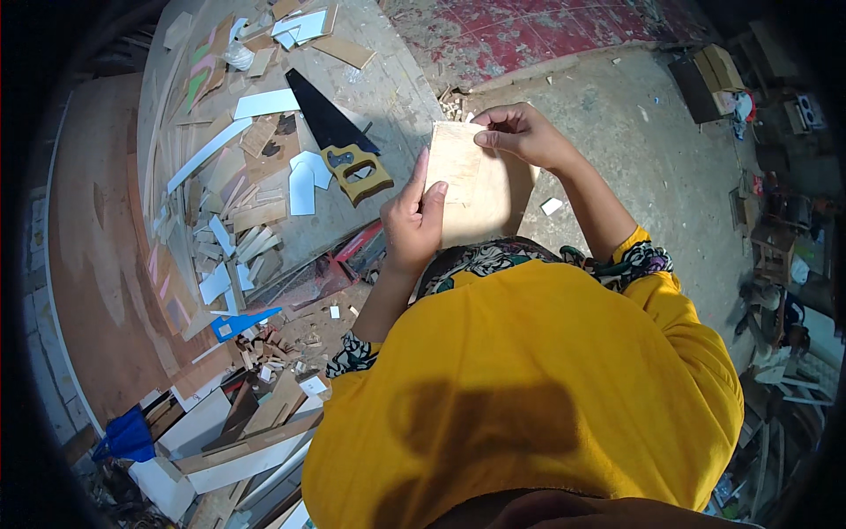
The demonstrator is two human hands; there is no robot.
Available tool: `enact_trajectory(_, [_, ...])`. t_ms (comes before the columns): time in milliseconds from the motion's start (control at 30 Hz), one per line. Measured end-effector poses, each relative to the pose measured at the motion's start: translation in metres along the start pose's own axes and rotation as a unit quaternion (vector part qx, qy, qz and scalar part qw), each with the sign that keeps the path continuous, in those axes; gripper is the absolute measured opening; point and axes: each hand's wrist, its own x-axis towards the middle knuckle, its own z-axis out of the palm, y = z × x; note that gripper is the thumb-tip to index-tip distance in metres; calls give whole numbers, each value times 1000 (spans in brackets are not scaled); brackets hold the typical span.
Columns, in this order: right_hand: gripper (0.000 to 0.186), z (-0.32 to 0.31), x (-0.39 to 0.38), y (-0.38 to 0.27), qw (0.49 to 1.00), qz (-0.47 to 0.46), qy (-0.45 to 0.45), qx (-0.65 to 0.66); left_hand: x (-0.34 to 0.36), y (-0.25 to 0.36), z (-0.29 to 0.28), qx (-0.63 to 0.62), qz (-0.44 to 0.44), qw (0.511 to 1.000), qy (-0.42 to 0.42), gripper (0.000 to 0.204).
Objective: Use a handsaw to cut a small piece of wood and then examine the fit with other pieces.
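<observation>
Head view, looking down. You hold a thin plywood panel [467,181] upright in front of your chest, above the concrete floor [634,150]. Your left hand [412,220] grips its left edge, fingers [432,196] closed against the face and thumb behind; your right hand [520,132] pinches the top right corner, fingers curled shut over the edge. Both hands are closed on the panel, and neither holds a tool.

The step in hand appears to be inspection or orientation of the panel, not cutting. A next move would call for you to keep both grips firm while turning or lowering the piece, and to free one hand before reaching for the saw [339,141], which lies well apart to your left with its yellow handle toward you, among offcuts [238,220] on the floor.

Hidden or unclear: the panel's lower edge is cut off by your patterned sleeve and yellow garment [529,379], so its full outline cannot be told. Any marks on its face are too faint to read. The clutter at the right rim is bent and dark.
</observation>
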Motion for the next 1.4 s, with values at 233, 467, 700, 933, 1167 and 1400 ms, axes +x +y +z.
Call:
enact_trajectory(233, [19, 7, -5, 6, 998, 5, 52, -22, 0, -3, 1, 11, -62, 997, -34, 42])
enact_trajectory(467, [24, 0, -5, 8, 999, 0, 35, -31, 4, -18, -2, -233, -147, 958, -74, 42])
enact_trajectory(700, [26, 4, -7, 4, 1000, -19, 20, 12, 11, -5, -10, -428, -296, 849, -92, 44])
enact_trajectory(933, [27, 2, -8, 11, 999, -34, -1, -14, 4, -12, -10, -424, -305, 847, -94, 49])
enact_trajectory(1167, [28, 4, -12, 15, 998, -44, -35, -40, -3, -22, -10, -457, -321, 817, -141, 56])
enact_trajectory(1400, [28, 6, -20, 12, 996, -37, -72, -22, -17, -22, -7, -557, -345, 728, -201, 51])
